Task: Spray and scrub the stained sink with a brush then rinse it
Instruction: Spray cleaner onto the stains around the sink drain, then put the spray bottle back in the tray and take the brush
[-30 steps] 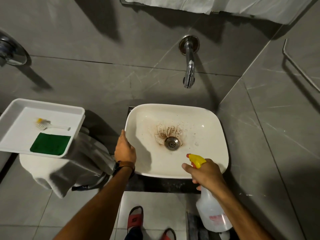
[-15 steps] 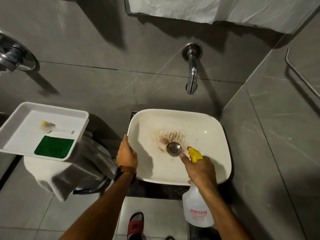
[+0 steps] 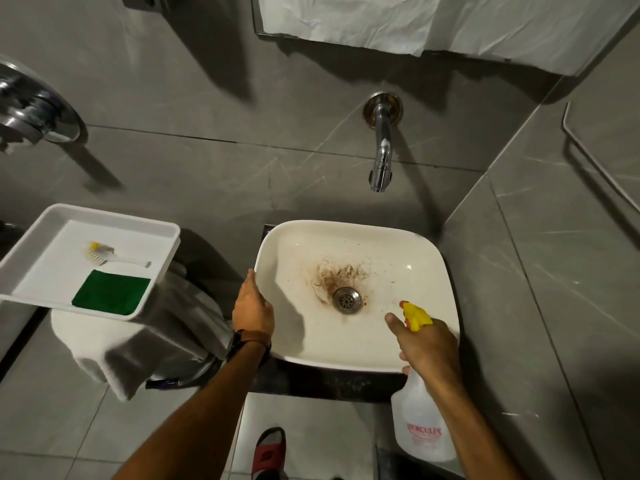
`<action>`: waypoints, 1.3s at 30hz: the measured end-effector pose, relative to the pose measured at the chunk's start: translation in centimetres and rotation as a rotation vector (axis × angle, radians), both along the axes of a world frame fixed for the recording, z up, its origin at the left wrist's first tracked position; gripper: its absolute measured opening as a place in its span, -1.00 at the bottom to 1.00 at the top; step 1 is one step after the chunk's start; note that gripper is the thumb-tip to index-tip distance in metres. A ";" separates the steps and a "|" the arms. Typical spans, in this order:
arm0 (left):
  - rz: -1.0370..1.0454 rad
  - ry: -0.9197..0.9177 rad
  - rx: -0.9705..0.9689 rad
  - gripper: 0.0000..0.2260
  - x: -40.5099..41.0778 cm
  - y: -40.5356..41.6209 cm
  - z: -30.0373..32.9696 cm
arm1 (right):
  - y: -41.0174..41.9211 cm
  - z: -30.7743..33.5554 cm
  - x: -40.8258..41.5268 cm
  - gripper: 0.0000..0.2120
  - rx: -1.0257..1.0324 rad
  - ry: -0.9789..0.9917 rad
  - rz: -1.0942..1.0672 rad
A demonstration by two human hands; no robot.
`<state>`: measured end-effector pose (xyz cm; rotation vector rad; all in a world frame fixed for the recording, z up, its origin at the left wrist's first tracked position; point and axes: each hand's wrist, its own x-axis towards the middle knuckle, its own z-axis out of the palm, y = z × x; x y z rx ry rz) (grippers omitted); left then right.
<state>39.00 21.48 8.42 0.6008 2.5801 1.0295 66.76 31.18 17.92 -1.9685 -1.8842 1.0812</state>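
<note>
A white square sink (image 3: 420, 244) sits under a wall tap (image 3: 381, 157). Brown stains ring its metal drain (image 3: 347, 299). My right hand (image 3: 427, 344) grips a clear spray bottle (image 3: 420, 427) with a yellow nozzle (image 3: 415, 315) aimed left toward the drain, over the sink's front right part. My left hand (image 3: 252, 306) rests on the sink's left rim. A small white brush (image 3: 110, 256) with a yellow tip lies in a white tray (image 3: 41, 233) to the left, beside a green scouring pad (image 3: 110, 292).
The tray rests on a stand draped with a white towel (image 3: 114, 344). A chrome fitting (image 3: 34, 112) sticks out of the grey wall at far left. White cloth (image 3: 433, 22) hangs above the tap. A metal rail (image 3: 599, 157) runs along the right wall. My red sandal (image 3: 268, 448) is on the floor below.
The spray bottle in my right hand rose over the sink and its nozzle now points at the drain. My left hand stayed on the rim. The view shifted slightly upward.
</note>
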 end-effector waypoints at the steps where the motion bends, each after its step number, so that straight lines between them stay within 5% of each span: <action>1: -0.004 -0.001 0.000 -0.47 0.0 0.1 0.1 | -0.2 0.3 -0.1 -0.44 -0.021 0.010 -0.019; 4: -0.022 -0.032 0.038 -0.45 -0.2 -0.2 0.4 | -1.3 1.0 -1.1 -0.49 -0.049 0.101 -0.029; 8: 0.031 -0.155 0.225 -0.57 -0.5 -1.1 1.8 | -4.7 2.3 -5.4 -0.87 0.000 0.300 0.122; 12: 0.168 -0.184 0.349 -0.60 -4.3 -2.9 2.6 | -7.9 4.5 -14.0 -0.60 -0.017 0.512 0.342; 20: 0.525 -0.164 0.406 -0.60 -21.3 -11.3 0.5 | -13.2 4.2 -35.7 -0.68 -0.175 0.773 0.620; 28: 0.816 -0.156 0.366 -0.55 -34.5 -18.1 -6.2 | -17.0 -2.6 -57.1 -0.81 -0.178 0.815 0.885; 39: 0.976 -0.238 0.341 -0.45 -38.9 -18.7 -14.0 | -23.4 -13.6 -74.4 -0.74 -0.307 0.801 0.957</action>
